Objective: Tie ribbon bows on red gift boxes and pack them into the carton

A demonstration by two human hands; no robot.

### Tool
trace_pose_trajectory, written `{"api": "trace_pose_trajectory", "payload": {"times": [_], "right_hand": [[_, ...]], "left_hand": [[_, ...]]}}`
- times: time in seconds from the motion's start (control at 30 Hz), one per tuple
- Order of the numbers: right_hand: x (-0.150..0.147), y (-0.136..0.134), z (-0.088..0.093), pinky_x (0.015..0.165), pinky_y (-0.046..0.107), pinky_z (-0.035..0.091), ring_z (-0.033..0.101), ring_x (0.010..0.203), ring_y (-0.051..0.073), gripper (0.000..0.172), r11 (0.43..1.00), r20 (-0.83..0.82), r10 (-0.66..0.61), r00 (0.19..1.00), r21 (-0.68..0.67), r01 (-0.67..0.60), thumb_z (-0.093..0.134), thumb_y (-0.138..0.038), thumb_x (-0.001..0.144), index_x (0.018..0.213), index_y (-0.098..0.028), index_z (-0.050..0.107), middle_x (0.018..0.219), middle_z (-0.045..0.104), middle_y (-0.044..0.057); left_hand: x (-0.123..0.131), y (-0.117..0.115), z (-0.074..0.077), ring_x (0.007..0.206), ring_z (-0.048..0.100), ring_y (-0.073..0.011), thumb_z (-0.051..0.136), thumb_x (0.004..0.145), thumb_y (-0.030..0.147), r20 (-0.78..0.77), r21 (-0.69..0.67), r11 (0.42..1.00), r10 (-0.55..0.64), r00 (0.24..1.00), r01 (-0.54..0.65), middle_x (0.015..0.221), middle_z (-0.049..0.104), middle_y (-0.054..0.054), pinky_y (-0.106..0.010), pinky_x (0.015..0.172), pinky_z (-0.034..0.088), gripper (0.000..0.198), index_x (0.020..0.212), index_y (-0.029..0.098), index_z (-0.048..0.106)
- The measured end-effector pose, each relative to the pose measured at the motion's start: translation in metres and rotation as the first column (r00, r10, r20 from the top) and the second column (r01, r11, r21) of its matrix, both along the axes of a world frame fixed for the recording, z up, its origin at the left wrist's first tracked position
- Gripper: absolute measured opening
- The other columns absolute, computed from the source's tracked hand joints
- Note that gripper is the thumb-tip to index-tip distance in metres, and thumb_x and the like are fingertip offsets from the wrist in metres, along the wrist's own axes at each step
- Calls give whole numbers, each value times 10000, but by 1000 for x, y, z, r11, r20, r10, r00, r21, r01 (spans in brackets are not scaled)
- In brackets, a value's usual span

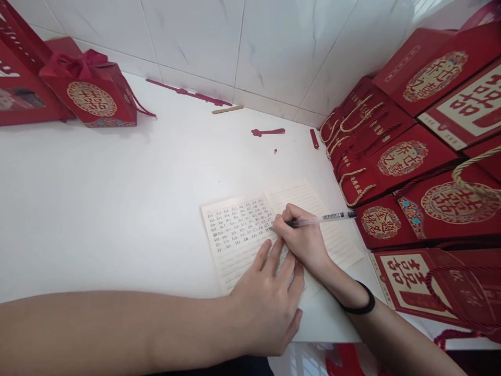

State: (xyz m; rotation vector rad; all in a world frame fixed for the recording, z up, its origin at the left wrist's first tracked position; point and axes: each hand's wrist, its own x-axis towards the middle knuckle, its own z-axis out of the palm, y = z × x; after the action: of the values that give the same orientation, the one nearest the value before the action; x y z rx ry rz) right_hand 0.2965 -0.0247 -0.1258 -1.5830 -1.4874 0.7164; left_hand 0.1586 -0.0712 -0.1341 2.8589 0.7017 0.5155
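An open lined notebook (230,269) lies on the white table, with rows of handwritten letters and numbers on the upper part of its left page. My right hand (303,235) grips a clear pen (324,218) with a black grip, its tip at the right end of the written rows. Flat across the lower left page rests my left hand (270,292), fingers stretched out and slightly apart, close below the right hand. A black band (364,300) circles my right wrist. The right page is partly covered by my right hand and forearm.
Stacked red gift boxes (403,156) with gold cords line the right side. A red box with a bow (92,99) stands at the back left. Near the tiled wall lie a long red strip (188,94), a wooden stick (227,109), a short red strip (268,132) and a small red stick (314,139).
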Motion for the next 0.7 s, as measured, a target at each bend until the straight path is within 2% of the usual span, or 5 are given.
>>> {"api": "trace_pose_trajectory", "payload": {"times": [0.13,0.27,0.5,0.6,0.7], "right_hand": [[1,2,0,418,198,239,277,456,76,279,1000,-160,-14,987,-16,12,518,-190,684,523,-198,291,472,313,-70],[12,10,0,350,174,187,269,375,62,365,992,-452,-122,883,-95,89,619,-305,711,548,-205,307,420,364,-76],[40,30,-4,326,132,162,274,343,41,496,960,-599,-263,757,-87,265,759,-409,595,555,-197,312,420,378,-74],[43,35,-7,323,127,148,263,341,38,511,955,-595,-284,751,-111,274,775,-440,537,543,-195,326,420,387,-66],[42,37,-10,329,125,145,249,344,33,510,951,-567,-303,766,-136,276,777,-471,488,537,-190,353,417,390,-60]], "left_hand": [[-1,0,1,1278,379,-431,363,886,382,0,-9,1000,-10,1000,10,1287,500,-239,-541,1057,302,556,1295,13,439],[-3,1,-1,1281,368,-437,350,894,391,-8,20,1000,-16,1000,16,1342,462,-236,-543,1056,298,547,1278,16,459],[13,2,-27,1162,514,-371,408,883,393,-16,204,979,7,1000,-3,1242,574,-199,-499,924,442,460,1164,72,581],[12,25,-19,1067,589,-282,437,879,276,-70,0,999,-33,997,33,1150,645,-125,-413,866,496,296,1040,153,653],[-9,66,9,910,641,-144,432,887,304,-20,-220,976,-15,1000,10,1005,685,7,-256,781,526,251,1021,245,635]]}}
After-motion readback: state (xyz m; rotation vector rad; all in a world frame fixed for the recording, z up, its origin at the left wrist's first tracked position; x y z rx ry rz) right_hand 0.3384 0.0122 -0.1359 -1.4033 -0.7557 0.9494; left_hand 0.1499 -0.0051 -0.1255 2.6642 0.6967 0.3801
